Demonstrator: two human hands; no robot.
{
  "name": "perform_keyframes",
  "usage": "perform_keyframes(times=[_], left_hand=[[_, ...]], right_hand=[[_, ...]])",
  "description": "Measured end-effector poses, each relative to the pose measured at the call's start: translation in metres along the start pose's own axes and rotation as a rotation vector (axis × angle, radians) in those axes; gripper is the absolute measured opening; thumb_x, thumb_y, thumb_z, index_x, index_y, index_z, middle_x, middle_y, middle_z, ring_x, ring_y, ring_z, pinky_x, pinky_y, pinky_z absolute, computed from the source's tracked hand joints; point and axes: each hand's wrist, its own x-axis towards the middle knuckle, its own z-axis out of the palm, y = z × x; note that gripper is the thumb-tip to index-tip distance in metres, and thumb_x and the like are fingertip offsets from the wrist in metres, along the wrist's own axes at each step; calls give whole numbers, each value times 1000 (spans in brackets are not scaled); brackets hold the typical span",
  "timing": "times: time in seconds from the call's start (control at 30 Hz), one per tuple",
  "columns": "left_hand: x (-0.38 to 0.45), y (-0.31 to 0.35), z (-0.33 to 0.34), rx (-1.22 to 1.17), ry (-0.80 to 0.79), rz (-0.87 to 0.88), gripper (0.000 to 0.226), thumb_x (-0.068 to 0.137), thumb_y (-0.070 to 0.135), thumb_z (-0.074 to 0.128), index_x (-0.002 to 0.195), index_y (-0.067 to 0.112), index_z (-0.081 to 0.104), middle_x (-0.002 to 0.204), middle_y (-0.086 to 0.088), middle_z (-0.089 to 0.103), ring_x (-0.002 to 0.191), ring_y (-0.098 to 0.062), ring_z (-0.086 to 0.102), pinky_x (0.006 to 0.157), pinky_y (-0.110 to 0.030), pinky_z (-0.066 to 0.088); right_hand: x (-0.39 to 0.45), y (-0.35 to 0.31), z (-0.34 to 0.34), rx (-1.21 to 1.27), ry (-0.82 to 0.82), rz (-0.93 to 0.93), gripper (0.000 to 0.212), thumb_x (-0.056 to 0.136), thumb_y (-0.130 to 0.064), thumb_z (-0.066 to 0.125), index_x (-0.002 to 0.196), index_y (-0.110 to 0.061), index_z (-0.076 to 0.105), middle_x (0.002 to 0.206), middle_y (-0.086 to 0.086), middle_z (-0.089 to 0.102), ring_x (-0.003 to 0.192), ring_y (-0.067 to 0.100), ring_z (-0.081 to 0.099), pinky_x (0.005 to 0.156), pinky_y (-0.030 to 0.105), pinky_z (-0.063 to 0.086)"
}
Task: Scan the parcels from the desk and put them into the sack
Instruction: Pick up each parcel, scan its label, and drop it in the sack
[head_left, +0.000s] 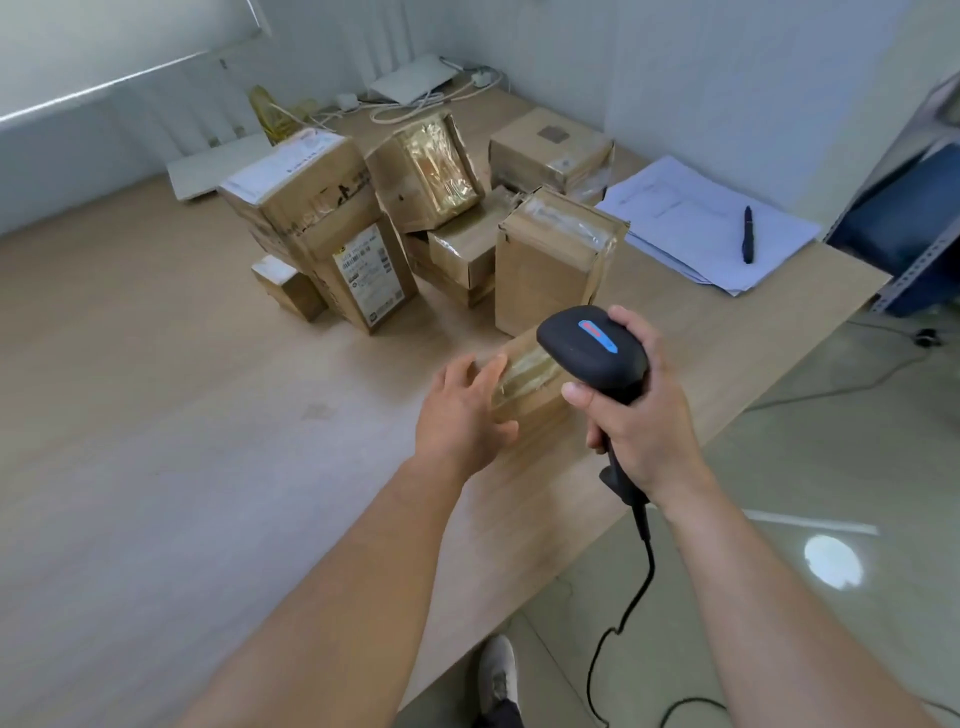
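1. Head view: the right hand (636, 415) is wrapped tight round the handle of the black scanner (592, 351), which points down at a small parcel (524, 387) lying near the front edge of the desk (156, 415).
2. The left hand (462, 410) has loose, spread fingers and touches the left side of that parcel.
3. What could go wrong: the parcel has shiny tape and no label shows on top, so the scanner may not read it. A push could also slide it off the edge.
4. More parcels (415, 208) sit in a pile farther back. No sack is in view.
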Motion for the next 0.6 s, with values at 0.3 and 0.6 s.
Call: perform_keyframes(times=[0.3,0.6], left_hand=[[-38,-56,-23,-196,-31,-432,67,80,60,52,142,45,33,131,-5,43,106,-18,47,75,-29,39],[-48,-66,-41,-89,79,-394,53,97,31,33,148,39,22,143,-3,38,127,-25,37,96,-38,38]], right_hand=[[-7,4,26,-10,-88,-27,70,81,-10,78,129,-50,48,111,11,63,49,13,55,46,23,48],[-7,4,50,53,-159,-36,72,80,-10,78,128,-55,49,119,2,60,56,6,59,49,23,50]])
